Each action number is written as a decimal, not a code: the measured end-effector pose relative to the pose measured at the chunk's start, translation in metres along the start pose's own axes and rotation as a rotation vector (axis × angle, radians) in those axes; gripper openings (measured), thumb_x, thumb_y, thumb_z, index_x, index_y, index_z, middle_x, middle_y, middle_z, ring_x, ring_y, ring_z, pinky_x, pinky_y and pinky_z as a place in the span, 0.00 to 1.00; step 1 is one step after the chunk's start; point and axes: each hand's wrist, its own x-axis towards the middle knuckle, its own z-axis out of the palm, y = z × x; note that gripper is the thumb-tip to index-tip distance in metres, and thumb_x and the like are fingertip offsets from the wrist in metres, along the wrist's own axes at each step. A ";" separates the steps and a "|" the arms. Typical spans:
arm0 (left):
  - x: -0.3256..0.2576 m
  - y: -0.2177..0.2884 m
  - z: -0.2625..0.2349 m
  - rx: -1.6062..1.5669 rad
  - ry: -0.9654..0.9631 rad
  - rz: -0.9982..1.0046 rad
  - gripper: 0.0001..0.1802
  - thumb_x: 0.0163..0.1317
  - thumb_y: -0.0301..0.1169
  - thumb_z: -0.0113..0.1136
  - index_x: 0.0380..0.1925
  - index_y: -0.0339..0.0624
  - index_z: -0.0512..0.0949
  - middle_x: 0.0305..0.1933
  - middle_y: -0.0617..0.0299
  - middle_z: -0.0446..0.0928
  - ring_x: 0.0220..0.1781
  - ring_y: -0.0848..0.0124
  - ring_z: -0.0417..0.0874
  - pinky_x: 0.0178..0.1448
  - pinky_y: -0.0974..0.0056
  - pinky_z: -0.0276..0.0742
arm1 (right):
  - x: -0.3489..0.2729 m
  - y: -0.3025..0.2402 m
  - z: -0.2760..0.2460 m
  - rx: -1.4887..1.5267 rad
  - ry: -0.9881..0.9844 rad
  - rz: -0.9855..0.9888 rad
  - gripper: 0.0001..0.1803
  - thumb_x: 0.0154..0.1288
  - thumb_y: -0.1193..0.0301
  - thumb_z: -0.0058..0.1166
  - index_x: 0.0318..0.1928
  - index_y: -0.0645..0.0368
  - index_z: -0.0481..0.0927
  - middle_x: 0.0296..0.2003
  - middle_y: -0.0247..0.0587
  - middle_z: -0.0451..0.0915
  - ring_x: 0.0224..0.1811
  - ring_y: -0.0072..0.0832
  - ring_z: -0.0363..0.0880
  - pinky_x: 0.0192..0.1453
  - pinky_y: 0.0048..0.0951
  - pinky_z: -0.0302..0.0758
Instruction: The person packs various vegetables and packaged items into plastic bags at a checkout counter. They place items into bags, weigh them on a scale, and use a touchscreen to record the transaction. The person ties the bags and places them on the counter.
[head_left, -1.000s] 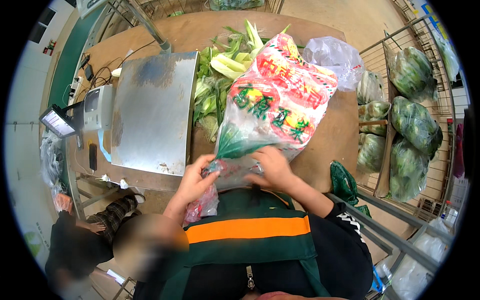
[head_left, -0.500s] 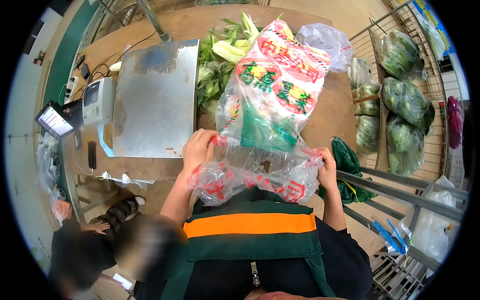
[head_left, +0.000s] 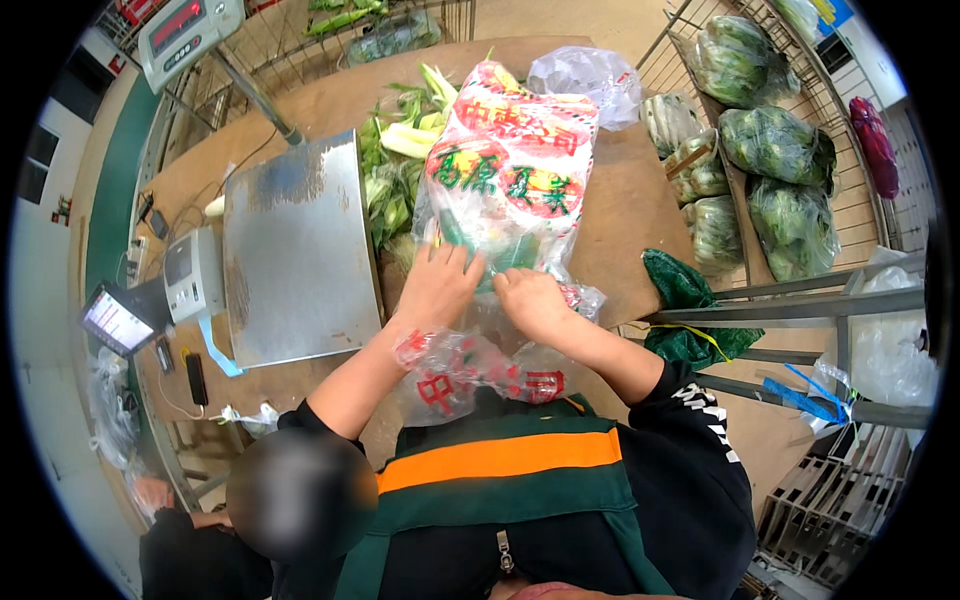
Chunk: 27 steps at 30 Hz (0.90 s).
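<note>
A large clear plastic bag [head_left: 520,200] printed in red, white and green lies full on the brown table, right of the scale. Something dark green shows through its near end. My left hand [head_left: 438,290] rests there with its fingers apart and stretched forward over the plastic. Close beside it, my right hand [head_left: 535,305] has its fingers bent in on the same plastic bag. The loose, crumpled mouth of the bag hangs toward me, below my hands and against my left forearm. What lies beneath my fingertips is hidden.
A metal scale platform [head_left: 295,250] and a small grey printer [head_left: 192,275] stand on the left. Corn husks [head_left: 400,150] lie behind the scale's right edge. Wrapped leafy vegetables [head_left: 765,145] fill a wire cart at right. Metal rails [head_left: 800,308] run near my right elbow.
Both hands have left the sides of the bag's mouth and come together farther forward on its near end. The mouth has slackened. My view has turned slightly.
</note>
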 end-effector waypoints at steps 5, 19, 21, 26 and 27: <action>-0.004 -0.031 0.011 -0.260 0.043 -0.212 0.05 0.65 0.33 0.60 0.33 0.45 0.77 0.25 0.53 0.79 0.29 0.51 0.84 0.32 0.50 0.77 | -0.005 0.040 -0.050 -0.013 0.072 -0.004 0.05 0.63 0.68 0.56 0.34 0.53 0.74 0.25 0.39 0.79 0.27 0.41 0.83 0.27 0.43 0.76; -0.078 -0.147 0.053 -0.007 0.042 -0.895 0.16 0.71 0.43 0.60 0.31 0.44 0.76 0.31 0.46 0.82 0.38 0.46 0.84 0.38 0.42 0.76 | -0.030 0.197 -0.008 -0.049 0.190 0.608 0.12 0.74 0.61 0.55 0.35 0.55 0.74 0.30 0.51 0.82 0.34 0.52 0.83 0.36 0.53 0.76; -0.041 -0.126 0.024 0.016 -0.063 -0.832 0.15 0.67 0.44 0.63 0.39 0.44 0.79 0.47 0.47 0.82 0.55 0.50 0.81 0.53 0.40 0.73 | -0.013 0.184 -0.030 0.073 0.159 0.635 0.14 0.71 0.61 0.58 0.40 0.59 0.75 0.44 0.55 0.80 0.47 0.52 0.79 0.46 0.52 0.72; 0.068 -0.037 -0.004 -0.112 0.143 -0.196 0.37 0.55 0.37 0.69 0.66 0.38 0.71 0.68 0.45 0.69 0.72 0.51 0.68 0.78 0.38 0.54 | 0.054 0.065 -0.065 -0.062 0.334 0.049 0.52 0.46 0.50 0.75 0.67 0.63 0.67 0.60 0.60 0.69 0.66 0.54 0.66 0.72 0.66 0.55; 0.080 -0.040 0.012 -0.018 0.165 -0.147 0.36 0.53 0.35 0.70 0.63 0.38 0.72 0.65 0.46 0.71 0.70 0.51 0.70 0.75 0.40 0.58 | 0.069 0.056 -0.054 -0.182 0.289 0.003 0.38 0.52 0.55 0.70 0.59 0.62 0.73 0.53 0.55 0.75 0.59 0.51 0.74 0.66 0.61 0.67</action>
